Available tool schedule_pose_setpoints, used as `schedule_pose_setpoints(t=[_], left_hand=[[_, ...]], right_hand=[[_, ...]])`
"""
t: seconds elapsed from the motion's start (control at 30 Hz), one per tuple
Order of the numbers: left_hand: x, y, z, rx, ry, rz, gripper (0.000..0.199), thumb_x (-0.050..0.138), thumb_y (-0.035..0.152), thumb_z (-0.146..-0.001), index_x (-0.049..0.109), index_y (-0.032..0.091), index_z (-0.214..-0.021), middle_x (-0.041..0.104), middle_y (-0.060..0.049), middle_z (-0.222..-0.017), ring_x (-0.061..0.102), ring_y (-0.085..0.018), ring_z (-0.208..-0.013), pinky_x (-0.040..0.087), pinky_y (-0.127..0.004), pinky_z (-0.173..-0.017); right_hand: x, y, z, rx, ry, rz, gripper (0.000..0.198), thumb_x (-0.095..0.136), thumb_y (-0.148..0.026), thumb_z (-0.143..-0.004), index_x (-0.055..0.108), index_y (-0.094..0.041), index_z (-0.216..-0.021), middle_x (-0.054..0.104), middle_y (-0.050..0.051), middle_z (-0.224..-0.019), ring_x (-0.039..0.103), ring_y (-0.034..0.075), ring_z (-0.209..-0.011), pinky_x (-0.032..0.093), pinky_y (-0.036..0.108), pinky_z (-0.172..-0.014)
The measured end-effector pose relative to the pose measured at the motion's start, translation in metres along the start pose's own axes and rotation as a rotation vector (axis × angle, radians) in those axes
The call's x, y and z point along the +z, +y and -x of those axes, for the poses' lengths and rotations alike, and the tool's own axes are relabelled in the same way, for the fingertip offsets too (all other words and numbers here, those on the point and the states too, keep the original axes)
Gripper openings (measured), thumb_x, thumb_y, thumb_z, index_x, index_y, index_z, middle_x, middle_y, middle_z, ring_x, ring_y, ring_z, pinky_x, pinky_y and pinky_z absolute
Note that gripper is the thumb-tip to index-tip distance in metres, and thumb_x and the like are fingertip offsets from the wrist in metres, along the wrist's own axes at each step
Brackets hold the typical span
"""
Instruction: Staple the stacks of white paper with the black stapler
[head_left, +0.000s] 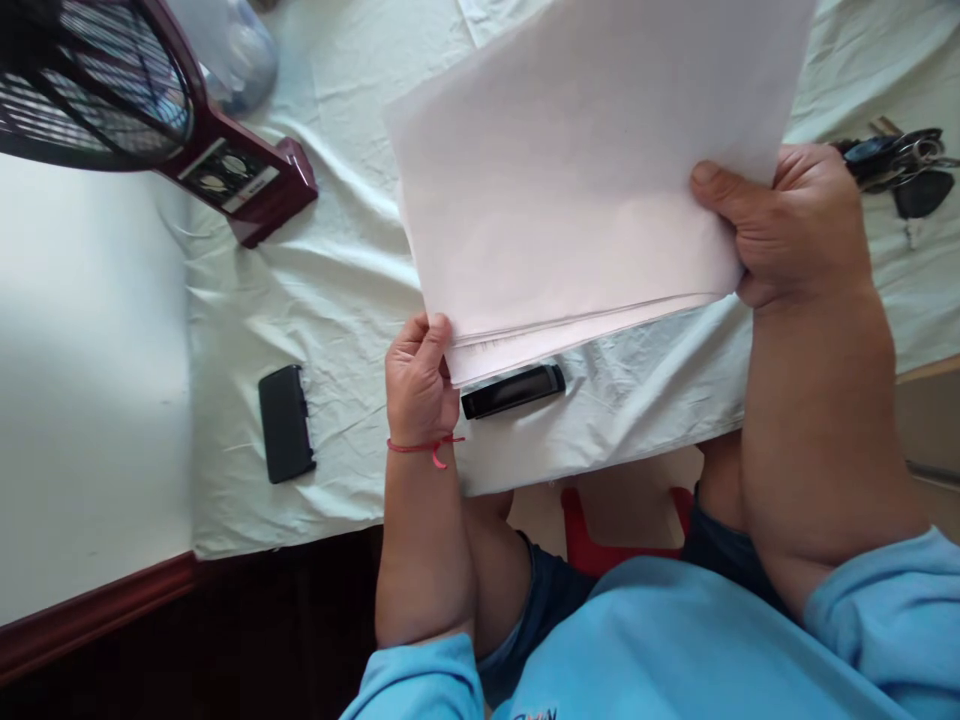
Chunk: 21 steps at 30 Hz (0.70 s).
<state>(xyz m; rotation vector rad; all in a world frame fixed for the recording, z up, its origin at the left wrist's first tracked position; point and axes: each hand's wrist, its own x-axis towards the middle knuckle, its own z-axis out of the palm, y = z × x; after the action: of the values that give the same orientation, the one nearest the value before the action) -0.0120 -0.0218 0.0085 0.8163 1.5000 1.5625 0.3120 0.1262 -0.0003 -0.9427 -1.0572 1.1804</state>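
Note:
A few sheets of white paper (585,170) are held up above the table, their edges slightly fanned out along the near side. My left hand (421,380) pinches the near left corner between thumb and fingers. On the right edge, my right hand (795,225) grips the sheets, thumb on top and fingers hidden beneath. Faint print shows on a lower sheet near the left corner. Just below that corner lies a black stapler-like object (514,391) on the cloth, partly behind the paper's edge.
A pale cloth (352,270) covers the table. On the left stand a dark red fan (225,175) and a clear plastic bag (240,60). Nearer lies a black phone-like case (286,424). A bunch of keys (900,165) rests at the right. Below the table edge is a red stool (600,540).

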Motion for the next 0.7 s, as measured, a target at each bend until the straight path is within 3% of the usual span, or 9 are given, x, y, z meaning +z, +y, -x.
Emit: schedule_pose_setpoints(t=[0.1,0.17,0.37,0.5,0.6,0.7], left_hand=[[-0.006,-0.001,-0.002,0.007,0.021,0.029,0.049,0.11,0.053,-0.076,0.071,0.025,-0.084,0.077,0.001,-0.085,0.08,-0.021,-0.083,0.073,-0.037,-0.087],[-0.007,-0.001,-0.003,0.014,0.063,0.026,0.054,0.11,0.057,-0.075,0.067,0.025,-0.079,0.076,0.001,-0.082,0.08,-0.021,-0.083,0.074,-0.037,-0.087],[-0.006,0.001,-0.002,0.0,0.076,0.018,0.055,0.102,0.072,-0.082,0.083,0.025,-0.103,0.089,-0.009,-0.119,0.085,-0.034,-0.123,0.076,-0.041,-0.092],[-0.004,0.0,-0.003,-0.004,0.084,0.082,0.054,0.106,0.068,-0.08,0.086,0.023,-0.104,0.09,-0.01,-0.121,0.083,-0.037,-0.133,0.076,-0.043,-0.101],[0.001,0.001,-0.003,0.002,0.046,0.128,0.055,0.107,0.067,-0.081,0.087,0.022,-0.105,0.09,-0.011,-0.122,0.082,-0.038,-0.138,0.075,-0.045,-0.108],[0.004,0.003,-0.001,0.018,-0.005,0.144,0.055,0.109,0.066,-0.079,0.087,0.022,-0.104,0.091,-0.01,-0.115,0.082,-0.039,-0.139,0.073,-0.048,-0.115]], right_hand=[[-0.002,0.0,0.0,0.041,-0.043,0.023,0.054,0.115,-0.057,-0.064,0.089,-0.023,-0.097,0.089,0.003,-0.106,0.085,0.024,-0.098,0.075,0.049,-0.092],[-0.003,-0.001,0.001,0.068,-0.074,0.042,0.059,0.114,-0.058,-0.064,0.089,-0.02,-0.101,0.089,0.003,-0.108,0.085,0.024,-0.1,0.075,0.049,-0.092],[-0.002,-0.003,0.004,0.095,-0.09,0.077,0.06,0.112,-0.06,-0.065,0.088,-0.017,-0.099,0.088,0.002,-0.103,0.084,0.02,-0.091,0.073,0.04,-0.083],[-0.001,-0.003,0.004,0.111,-0.079,0.077,0.063,0.114,-0.061,-0.06,0.088,-0.017,-0.096,0.087,0.002,-0.1,0.082,0.018,-0.087,0.072,0.036,-0.079],[0.0,-0.008,0.006,0.091,-0.081,0.096,0.07,0.112,-0.067,-0.06,0.088,-0.015,-0.1,0.088,0.004,-0.104,0.085,0.022,-0.095,0.075,0.043,-0.087],[0.001,-0.015,0.01,0.083,-0.051,0.177,0.064,0.109,-0.065,-0.071,0.087,-0.015,-0.104,0.088,0.006,-0.112,0.086,0.029,-0.112,0.076,0.052,-0.104]])
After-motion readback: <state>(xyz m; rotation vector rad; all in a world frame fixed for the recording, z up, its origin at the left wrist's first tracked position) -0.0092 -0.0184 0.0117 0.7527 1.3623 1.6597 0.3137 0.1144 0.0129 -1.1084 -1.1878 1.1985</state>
